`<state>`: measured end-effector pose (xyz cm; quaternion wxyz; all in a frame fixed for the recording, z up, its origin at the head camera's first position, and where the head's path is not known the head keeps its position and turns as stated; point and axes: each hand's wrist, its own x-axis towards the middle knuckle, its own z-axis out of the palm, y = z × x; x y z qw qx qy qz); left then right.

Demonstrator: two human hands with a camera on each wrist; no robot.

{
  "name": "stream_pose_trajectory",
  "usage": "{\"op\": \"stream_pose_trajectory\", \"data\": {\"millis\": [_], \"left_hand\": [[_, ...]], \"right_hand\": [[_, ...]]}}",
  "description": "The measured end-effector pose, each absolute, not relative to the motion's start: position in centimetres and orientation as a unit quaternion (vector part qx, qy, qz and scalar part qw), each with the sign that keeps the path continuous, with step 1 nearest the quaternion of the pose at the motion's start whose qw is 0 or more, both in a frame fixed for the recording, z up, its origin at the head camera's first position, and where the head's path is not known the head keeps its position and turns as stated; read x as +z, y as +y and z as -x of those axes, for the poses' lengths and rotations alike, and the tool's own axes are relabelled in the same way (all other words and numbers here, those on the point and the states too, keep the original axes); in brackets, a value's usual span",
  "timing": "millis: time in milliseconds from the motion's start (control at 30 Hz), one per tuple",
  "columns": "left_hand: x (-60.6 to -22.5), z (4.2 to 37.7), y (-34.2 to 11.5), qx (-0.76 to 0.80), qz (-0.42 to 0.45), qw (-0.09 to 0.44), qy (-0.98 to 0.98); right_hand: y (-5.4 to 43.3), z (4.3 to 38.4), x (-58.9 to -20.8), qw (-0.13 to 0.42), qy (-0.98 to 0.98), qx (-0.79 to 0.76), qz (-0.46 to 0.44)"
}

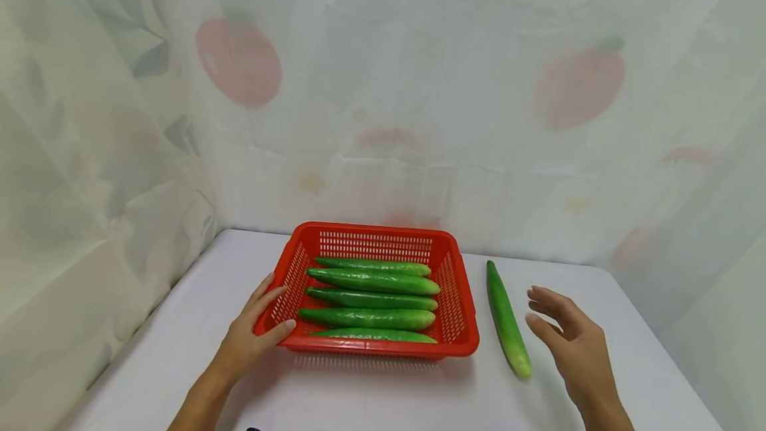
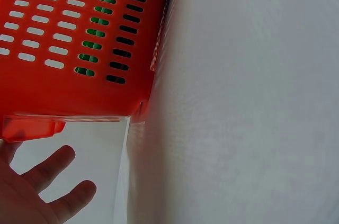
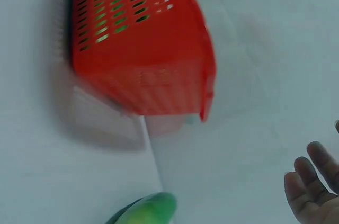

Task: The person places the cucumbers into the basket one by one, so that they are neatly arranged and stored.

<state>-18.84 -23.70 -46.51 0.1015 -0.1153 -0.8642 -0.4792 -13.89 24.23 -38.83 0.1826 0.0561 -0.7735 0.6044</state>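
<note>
A red plastic basket (image 1: 383,348) stands on the table with several green cucumbers (image 1: 374,281) lying crosswise inside. My left hand (image 1: 245,334) rests at its left rim, thumb over the front left corner and fingers spread. In the left wrist view, the fingertips (image 2: 58,160) extend past the basket's edge. To the basket's right, a single cucumber (image 1: 507,324) lies lengthwise on the table, its pale end toward me. My right hand (image 1: 571,338) hovers just right of that cucumber, fingers loosely bent, holding nothing. The right wrist view shows the cucumber's tip (image 3: 151,211) apart from the fingers.
A white cloth covers the table (image 1: 173,351). Behind it hangs a pale curtain (image 1: 449,118) with printed fruit, and more curtain (image 1: 90,185) closes the left side. A small dark object (image 1: 254,429) shows at the bottom edge of the head view.
</note>
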Motion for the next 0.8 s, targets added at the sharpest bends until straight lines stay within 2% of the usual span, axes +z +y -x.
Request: {"op": "stream_pose_trajectory", "data": {"millis": [800], "left_hand": [[-46.4, 18.8, -23.7, -0.489, 0.118, 0.098, -0.859]], "right_hand": [[25.7, 15.6, -47.2, 0.123, -0.796, 0.579, 0.122]]}}
